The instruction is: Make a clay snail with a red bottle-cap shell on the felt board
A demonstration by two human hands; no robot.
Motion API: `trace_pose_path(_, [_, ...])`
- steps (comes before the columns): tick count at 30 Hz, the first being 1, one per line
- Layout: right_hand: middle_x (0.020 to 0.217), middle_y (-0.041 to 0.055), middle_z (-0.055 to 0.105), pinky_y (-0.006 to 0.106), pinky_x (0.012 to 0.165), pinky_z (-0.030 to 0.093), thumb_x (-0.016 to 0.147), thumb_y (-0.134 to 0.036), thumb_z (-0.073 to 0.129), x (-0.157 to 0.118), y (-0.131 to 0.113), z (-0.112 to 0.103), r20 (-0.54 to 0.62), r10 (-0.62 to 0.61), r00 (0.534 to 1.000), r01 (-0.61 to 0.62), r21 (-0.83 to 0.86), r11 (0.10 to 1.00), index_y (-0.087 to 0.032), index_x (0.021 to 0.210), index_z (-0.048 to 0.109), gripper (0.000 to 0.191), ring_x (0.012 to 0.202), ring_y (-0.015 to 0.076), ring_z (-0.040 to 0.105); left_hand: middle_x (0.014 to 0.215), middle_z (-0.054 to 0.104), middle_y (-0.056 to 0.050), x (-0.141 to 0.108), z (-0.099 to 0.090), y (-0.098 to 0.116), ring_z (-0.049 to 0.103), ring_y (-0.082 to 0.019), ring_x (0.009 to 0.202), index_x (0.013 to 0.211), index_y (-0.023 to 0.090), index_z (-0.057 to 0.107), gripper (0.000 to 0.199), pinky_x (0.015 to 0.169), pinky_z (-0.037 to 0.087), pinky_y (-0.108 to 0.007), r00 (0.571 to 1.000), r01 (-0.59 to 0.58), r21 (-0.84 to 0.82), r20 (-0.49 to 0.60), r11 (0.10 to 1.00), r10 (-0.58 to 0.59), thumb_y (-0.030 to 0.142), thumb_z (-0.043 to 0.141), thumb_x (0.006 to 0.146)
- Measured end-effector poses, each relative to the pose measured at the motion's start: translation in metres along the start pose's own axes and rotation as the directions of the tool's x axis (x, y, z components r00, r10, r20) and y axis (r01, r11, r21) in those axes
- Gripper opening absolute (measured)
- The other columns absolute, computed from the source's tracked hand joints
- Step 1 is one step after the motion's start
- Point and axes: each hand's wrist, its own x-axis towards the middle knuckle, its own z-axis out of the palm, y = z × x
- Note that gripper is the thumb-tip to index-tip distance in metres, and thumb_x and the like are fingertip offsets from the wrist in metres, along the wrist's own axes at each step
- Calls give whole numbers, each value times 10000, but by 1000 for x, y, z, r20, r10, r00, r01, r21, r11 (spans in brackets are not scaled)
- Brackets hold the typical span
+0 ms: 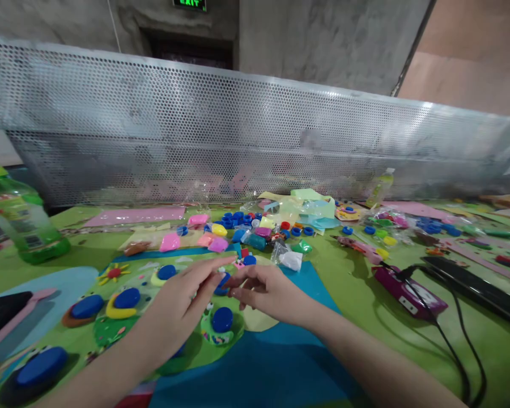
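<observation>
A blue cap [221, 285] sits between the fingertips of the left hand [190, 288] and right hand [267, 288], its facing (and any long axis) mostly hidden. The left fingers extend together, the right curl; I cannot tell whether either grips. Nearer the wearer, a smooth, round blue disc [222, 320] tops green clay [216, 338].

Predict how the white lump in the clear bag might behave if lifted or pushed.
The white lump probably won't roll, as its outline is uneven. Its clear bag will likely crumple, being thin and wrinkled, and may feel slippery, judging by its shine.
</observation>
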Motion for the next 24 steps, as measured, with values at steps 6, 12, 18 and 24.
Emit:
trace_pose_path(6, [773,19,622,245,566,470,784,-266,551,0,0,-2,8,-31,999,32,-46,998,-180,889,596,143,645,109,587,1041,613,-38,-3,1,-1,612,-176,795,1269,315,401,388,630,498,-250,999,32,2,38,1000,-32,349,391,883])
trace_pose_path(12, [739,10,602,218,518,429,753,-304,589,0,-3,-3,-31,-139,990,135,-119,984,-182,849,593,156,610,90,546,825,634,31,0,0,1,599,-152,708,1220,349,446,419,612,493,-253,993,107,-164,65,981,-97,367,526,808])
trace_pose_path(18, [722,-5,578,211,510,413,691,-296,666,-2,-4,-3,-50,-191,980,181,-149,972,-180,862,589,221,582,80,525,757,660,44,-2,-1,5,617,-162,687,1162,344,503,403,606,502,-268,978,202,-247,95,948,-184,381,571,766])
trace_pose_path(24, [784,8,577,229,513,415,661,-340,700,-4,-1,-4,-63,-265,962,250,-181,951,-181,912,572,324,596,91,537,1063,647,17,0,0,9,613,-209,938,675,284,662,190,719,510,-274,976,212,-242,107,947,-191,431,571,755])
